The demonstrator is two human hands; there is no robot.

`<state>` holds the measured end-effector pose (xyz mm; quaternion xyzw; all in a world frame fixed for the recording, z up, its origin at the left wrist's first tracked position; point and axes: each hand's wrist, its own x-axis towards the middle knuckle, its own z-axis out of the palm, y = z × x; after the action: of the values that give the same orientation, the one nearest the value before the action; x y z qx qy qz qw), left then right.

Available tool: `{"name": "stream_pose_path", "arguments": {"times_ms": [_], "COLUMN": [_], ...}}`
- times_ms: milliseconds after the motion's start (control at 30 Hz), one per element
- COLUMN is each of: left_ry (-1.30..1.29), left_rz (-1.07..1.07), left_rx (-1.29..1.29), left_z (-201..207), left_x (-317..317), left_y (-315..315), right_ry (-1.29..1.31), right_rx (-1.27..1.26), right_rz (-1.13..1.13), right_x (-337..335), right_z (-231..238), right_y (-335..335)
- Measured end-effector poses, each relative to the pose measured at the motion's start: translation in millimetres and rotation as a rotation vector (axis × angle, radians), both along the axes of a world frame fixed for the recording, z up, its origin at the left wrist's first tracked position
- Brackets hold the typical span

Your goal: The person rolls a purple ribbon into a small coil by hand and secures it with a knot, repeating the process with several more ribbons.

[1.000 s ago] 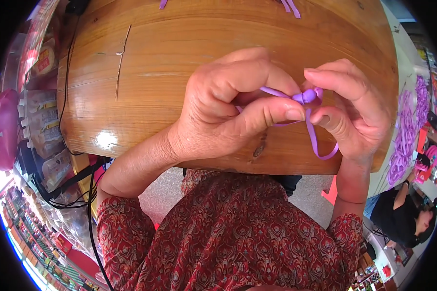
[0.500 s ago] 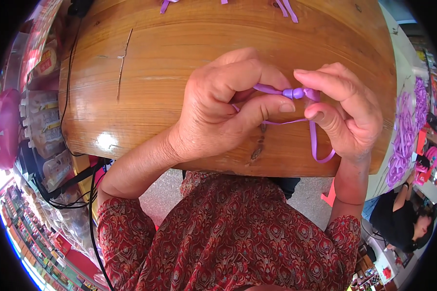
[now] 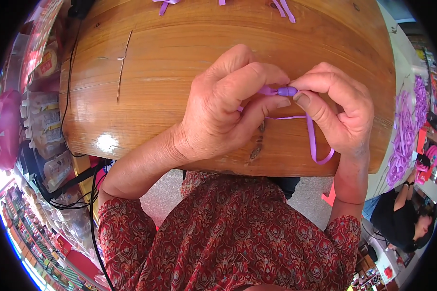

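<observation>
A small purple plastic barrel clasp [image 3: 287,91] sits between my two hands above the table. My left hand [image 3: 218,104] is closed, its thumb and forefinger pinching the clasp's left end, where purple ribbon runs into it. My right hand [image 3: 342,109] pinches at the clasp's right end with thumb and forefinger, and the fingertips hide what lies between them. A loop of purple ribbon [image 3: 314,145] hangs beneath my right hand, with a thin stretch running back toward my left palm.
On the wooden table [image 3: 160,111] lies a thin twisted wire tool [image 3: 121,63] at the left. Purple ribbon ends [image 3: 284,10] rest along the far edge. A bundle of purple ribbons [image 3: 402,136] is on the white surface at right, near another person [image 3: 403,218].
My right thumb and forefinger, apart before, have closed in at the clasp's right end and cover the purple folded piece there. The clasp has shifted slightly left.
</observation>
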<state>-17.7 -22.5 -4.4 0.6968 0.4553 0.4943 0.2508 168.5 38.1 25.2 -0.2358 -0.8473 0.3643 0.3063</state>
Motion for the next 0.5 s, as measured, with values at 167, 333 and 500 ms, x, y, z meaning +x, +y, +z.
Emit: {"name": "stream_pose_path", "arguments": {"times_ms": [167, 333, 500], "left_ry": [0.011, -0.004, 0.124], "left_rz": [-0.082, -0.116, -0.044], "left_rx": [-0.01, 0.047, 0.115], "left_z": [3, 10, 9], "left_x": [-5, -4, -18], "left_y": [2, 4, 7], "right_ry": [0.074, 0.146, 0.094], "right_rx": [-0.128, -0.189, -0.123], "right_rz": [0.024, -0.025, -0.023], "right_x": [0, -1, 3], "right_z": [-4, -4, -2], "right_y": [0, -2, -1]}}
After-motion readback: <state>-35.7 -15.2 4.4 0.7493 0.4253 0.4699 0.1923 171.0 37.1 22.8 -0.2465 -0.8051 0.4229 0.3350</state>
